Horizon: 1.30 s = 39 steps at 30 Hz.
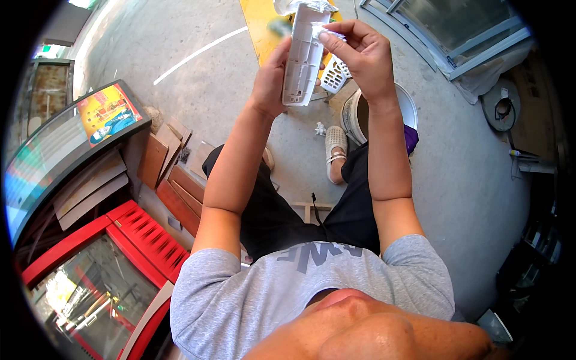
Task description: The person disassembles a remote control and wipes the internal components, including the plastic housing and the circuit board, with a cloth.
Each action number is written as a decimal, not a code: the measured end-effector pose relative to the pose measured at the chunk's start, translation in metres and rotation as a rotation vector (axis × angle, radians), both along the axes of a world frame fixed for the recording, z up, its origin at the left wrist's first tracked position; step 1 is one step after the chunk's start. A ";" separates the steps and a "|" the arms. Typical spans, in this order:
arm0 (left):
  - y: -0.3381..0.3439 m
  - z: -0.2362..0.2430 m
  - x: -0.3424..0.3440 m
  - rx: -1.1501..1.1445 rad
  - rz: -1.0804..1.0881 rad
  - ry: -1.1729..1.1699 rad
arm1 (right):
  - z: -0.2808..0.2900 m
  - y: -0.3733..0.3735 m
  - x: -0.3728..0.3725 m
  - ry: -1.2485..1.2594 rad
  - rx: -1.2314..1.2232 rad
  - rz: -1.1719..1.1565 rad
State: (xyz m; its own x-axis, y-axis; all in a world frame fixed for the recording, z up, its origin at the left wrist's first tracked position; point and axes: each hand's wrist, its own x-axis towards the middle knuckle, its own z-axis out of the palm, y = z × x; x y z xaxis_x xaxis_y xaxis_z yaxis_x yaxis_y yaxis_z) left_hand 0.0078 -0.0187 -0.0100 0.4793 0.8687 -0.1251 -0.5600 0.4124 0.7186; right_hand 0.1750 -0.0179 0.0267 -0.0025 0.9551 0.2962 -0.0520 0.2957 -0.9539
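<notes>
Grey concrete floor (180, 90) spreads below a seated person, with a red-framed glass cabinet (102, 282) at the left and a white bucket (408, 108) near the sandalled foot (335, 153). Left hand (270, 78) wraps around a long white plastic casing (303, 57), held upright. Right hand (360, 54) pinches a small white rag (321, 31) against the casing's upper edge.

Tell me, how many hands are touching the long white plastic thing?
2. The left hand grips the white plastic part from its left; the right hand presses a white wad near its top.
</notes>
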 end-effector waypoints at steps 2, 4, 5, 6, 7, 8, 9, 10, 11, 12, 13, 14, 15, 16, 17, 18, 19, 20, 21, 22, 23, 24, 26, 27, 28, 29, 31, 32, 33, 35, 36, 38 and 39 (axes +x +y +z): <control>0.002 0.002 -0.001 -0.014 0.007 -0.090 | -0.001 0.001 0.002 -0.118 0.062 -0.126; 0.003 0.003 -0.001 -0.022 0.017 -0.105 | 0.000 0.000 0.001 -0.250 0.138 -0.229; 0.003 0.003 0.000 -0.024 0.008 -0.084 | 0.001 -0.001 -0.002 -0.323 0.183 -0.268; 0.002 0.003 -0.001 -0.026 -0.001 -0.062 | 0.002 -0.002 -0.005 -0.396 0.229 -0.307; 0.000 0.003 -0.001 -0.030 -0.009 -0.039 | 0.003 -0.003 -0.008 -0.468 0.273 -0.344; -0.002 0.004 0.000 -0.022 0.012 0.017 | 0.005 -0.005 -0.011 -0.551 0.320 -0.368; -0.005 0.005 0.003 -0.014 0.033 0.073 | 0.003 -0.004 -0.011 -0.592 0.325 -0.352; -0.006 0.006 0.005 -0.006 0.053 0.126 | 0.001 -0.005 -0.011 -0.635 0.328 -0.337; -0.004 0.003 0.003 -0.018 0.025 0.047 | 0.001 -0.005 -0.011 -0.679 0.332 -0.322; 0.001 -0.004 -0.002 -0.030 -0.003 -0.032 | 0.001 -0.006 -0.011 -0.626 0.280 -0.262; 0.005 -0.006 -0.006 -0.041 -0.030 -0.107 | 0.000 -0.004 -0.009 -0.498 0.191 -0.219; 0.006 -0.008 -0.007 -0.026 -0.056 -0.290 | -0.003 -0.002 -0.005 -0.369 0.104 -0.176; 0.007 -0.010 -0.007 -0.042 -0.055 -0.321 | -0.005 -0.001 -0.003 -0.241 0.017 -0.132; 0.007 -0.009 -0.006 -0.061 -0.053 -0.355 | -0.003 -0.001 -0.003 -0.212 0.092 -0.165; 0.006 -0.008 -0.005 -0.079 -0.052 -0.389 | -0.001 -0.003 -0.004 -0.230 0.063 -0.145; 0.006 -0.008 -0.004 -0.097 -0.044 -0.371 | 0.001 -0.006 -0.007 -0.249 0.033 -0.124; 0.005 -0.008 -0.002 -0.115 -0.035 -0.353 | 0.005 -0.009 -0.011 -0.266 0.004 -0.102; 0.004 -0.008 -0.001 -0.133 -0.025 -0.334 | 0.010 -0.014 -0.017 -0.403 0.085 -0.154; 0.003 -0.008 0.000 -0.151 -0.015 -0.315 | 0.005 -0.014 -0.022 -0.537 0.242 -0.223; 0.005 -0.013 0.000 -0.181 -0.034 -0.320 | 0.000 -0.013 -0.026 -0.605 0.315 -0.240; 0.006 -0.017 0.000 -0.150 -0.055 -0.353 | -0.002 -0.011 -0.029 -0.673 0.388 -0.256; 0.008 -0.021 -0.001 -0.118 -0.075 -0.387 | -0.002 -0.013 -0.027 -0.649 0.307 -0.191; 0.008 -0.014 -0.006 -0.088 -0.076 -0.341 | 0.006 -0.018 -0.025 -0.593 0.140 -0.057; 0.007 -0.012 -0.007 -0.081 -0.038 -0.309 | 0.006 -0.017 -0.022 -0.587 0.172 -0.117; 0.007 -0.011 -0.007 -0.072 -0.002 -0.281 | 0.006 -0.016 -0.019 -0.584 0.208 -0.180; 0.007 -0.008 -0.007 -0.062 0.033 -0.253 | 0.006 -0.014 -0.015 -0.581 0.243 -0.243; 0.007 -0.006 -0.009 -0.064 0.045 -0.271 | 0.008 -0.014 -0.013 -0.713 0.265 -0.257; 0.009 -0.007 -0.010 -0.076 0.045 -0.316 | 0.009 -0.015 -0.013 -0.742 0.255 -0.213; 0.009 -0.008 -0.012 -0.089 0.046 -0.361 | 0.011 -0.015 -0.013 -0.771 0.245 -0.169; 0.010 -0.006 -0.011 -0.010 0.094 -0.280 | 0.012 -0.016 -0.008 -0.547 0.177 -0.142; 0.010 -0.005 -0.011 0.029 0.117 -0.239 | 0.012 -0.016 -0.006 -0.434 0.143 -0.128; 0.014 -0.014 -0.020 0.090 0.078 -0.312 | 0.017 -0.018 -0.008 -0.456 0.161 -0.103; 0.015 -0.019 -0.023 0.121 0.058 -0.348 | 0.019 -0.021 -0.009 -0.467 0.170 -0.090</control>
State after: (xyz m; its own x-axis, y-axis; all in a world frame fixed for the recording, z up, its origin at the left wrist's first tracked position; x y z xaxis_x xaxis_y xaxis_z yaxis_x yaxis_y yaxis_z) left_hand -0.0150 -0.0036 -0.0286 0.4247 0.8942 0.1415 -0.7992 0.2969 0.5226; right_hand 0.1662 -0.0385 0.0460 -0.0913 0.8961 0.4343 0.4016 0.4322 -0.8074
